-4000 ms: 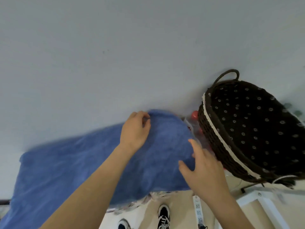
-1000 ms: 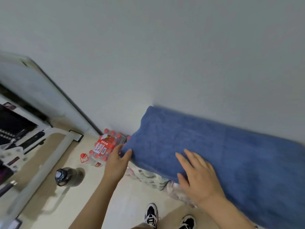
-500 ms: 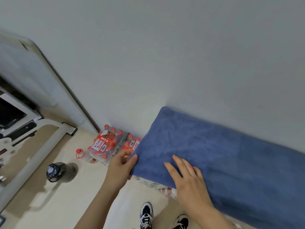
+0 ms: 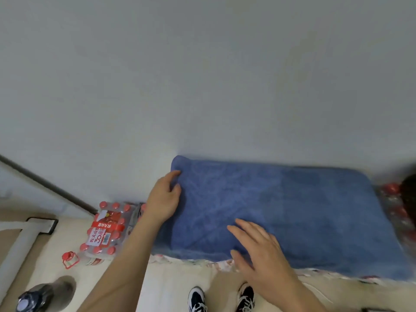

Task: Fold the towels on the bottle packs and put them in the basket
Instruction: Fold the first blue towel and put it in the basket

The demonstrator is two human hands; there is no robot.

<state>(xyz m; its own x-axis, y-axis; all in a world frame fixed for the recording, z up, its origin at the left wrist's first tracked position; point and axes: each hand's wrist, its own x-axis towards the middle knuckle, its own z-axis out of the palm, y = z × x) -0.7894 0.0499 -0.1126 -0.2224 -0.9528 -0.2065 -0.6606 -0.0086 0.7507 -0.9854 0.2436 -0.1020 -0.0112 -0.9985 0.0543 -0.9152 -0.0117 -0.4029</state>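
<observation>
Big blue terry towel [image 4: 281,210] lies spread flat at 4 o'clock, against the wall; shrink-wrapped pack of red-capped bottles [image 4: 105,230] sits at its 9 o'clock. Right hand [image 4: 258,248] rests flat, fingers straight, near towel's 6 o'clock edge. Left hand [image 4: 164,199] pinches its 10 o'clock edge.

Wall [image 4: 202,75] blocks behind towel [image 4: 281,210]; bottle pack [image 4: 105,228] and flask [image 4: 33,296] clutter floor left; front edge open

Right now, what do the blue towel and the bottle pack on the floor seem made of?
The blue towel looks like soft matte terry cloth: fuzzy, creased nap. The bottle pack seems clear plastic with red caps, wrapped in glossy film.
</observation>
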